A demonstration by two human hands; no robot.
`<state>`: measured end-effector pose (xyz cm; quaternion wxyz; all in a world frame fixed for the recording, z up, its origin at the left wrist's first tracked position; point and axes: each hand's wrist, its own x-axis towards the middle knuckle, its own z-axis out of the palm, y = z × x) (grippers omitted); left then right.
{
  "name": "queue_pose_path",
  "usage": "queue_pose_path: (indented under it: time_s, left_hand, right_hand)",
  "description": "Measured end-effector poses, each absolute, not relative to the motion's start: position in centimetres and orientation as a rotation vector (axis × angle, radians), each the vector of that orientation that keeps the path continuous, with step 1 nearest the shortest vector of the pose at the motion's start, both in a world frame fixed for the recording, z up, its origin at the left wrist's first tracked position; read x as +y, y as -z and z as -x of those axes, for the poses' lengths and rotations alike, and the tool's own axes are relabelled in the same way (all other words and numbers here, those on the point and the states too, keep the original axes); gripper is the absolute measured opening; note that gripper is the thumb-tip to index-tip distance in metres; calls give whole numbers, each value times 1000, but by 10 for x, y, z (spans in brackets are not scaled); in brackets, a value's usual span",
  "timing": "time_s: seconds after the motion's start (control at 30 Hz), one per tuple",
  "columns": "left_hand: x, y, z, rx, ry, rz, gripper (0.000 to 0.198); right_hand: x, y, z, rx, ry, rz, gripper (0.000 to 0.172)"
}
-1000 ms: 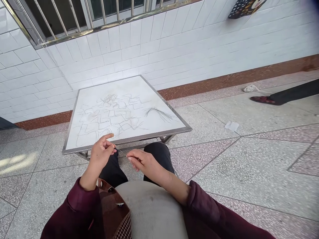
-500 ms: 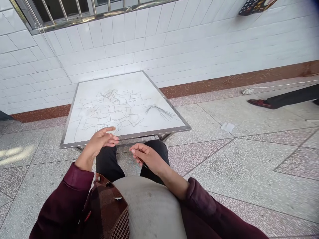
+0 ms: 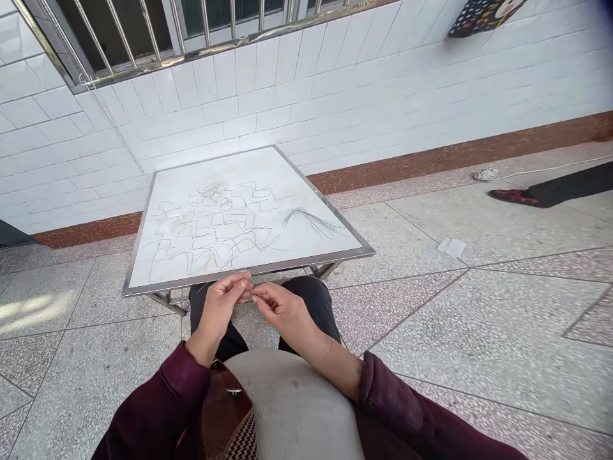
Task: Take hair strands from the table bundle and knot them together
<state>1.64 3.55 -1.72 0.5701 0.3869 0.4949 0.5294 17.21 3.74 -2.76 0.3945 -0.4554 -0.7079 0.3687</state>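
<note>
Just off the table's near edge, my left hand [image 3: 220,308] and my right hand [image 3: 288,314] meet fingertip to fingertip over my lap. Both are closed in a pinch on a thin wire, so fine that most of it is lost between the fingers. On the white tabletop [image 3: 249,165] lie several bent, zigzag wires [image 3: 225,220] spread over the middle and left. A tangled clump of wire [image 3: 214,190] rests toward the back. Off to the right sits a loose bundle of straighter dark wires [image 3: 313,220].
The metal-rimmed table stands near a white tiled wall [image 3: 215,96] below a barred window [image 3: 143,32]. Right of it, a scrap of white paper [image 3: 451,247] lies on the floor. Another person's leg and dark red shoe [image 3: 514,197] show farther right, near a bundle of white cord [image 3: 485,174].
My left hand, spread with its fingers apart before, has come right and down to my right hand and closed into a pinch. The view has shifted slightly.
</note>
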Motion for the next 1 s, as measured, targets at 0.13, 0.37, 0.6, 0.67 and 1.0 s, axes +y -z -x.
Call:
queue_pose_path:
  time_s: [0.13,0.37,0.6,0.67,1.0]
  left_hand:
    - [35,11,-15,1192,-1303,-860,33]
    - [31,4,-12,1218,-1354,-780,36]
    - [28,2,-15,1261,-1346,-880,37]
    - [28,2,-15,1273,-1346,-879,36]
    - [25,5,-11,1345,-1328,-961,30]
  right_hand:
    - [36,33,-169,-1787,-1022,1101,12]
    - [33,37,-167,-1752,-1071,1096,7]
    - [31,33,-168,-1858,-949,1015,8]
    - [30,32,-168,-1880,-896,991,8]
    - [29,31,-169,-2103,-618,934,16]
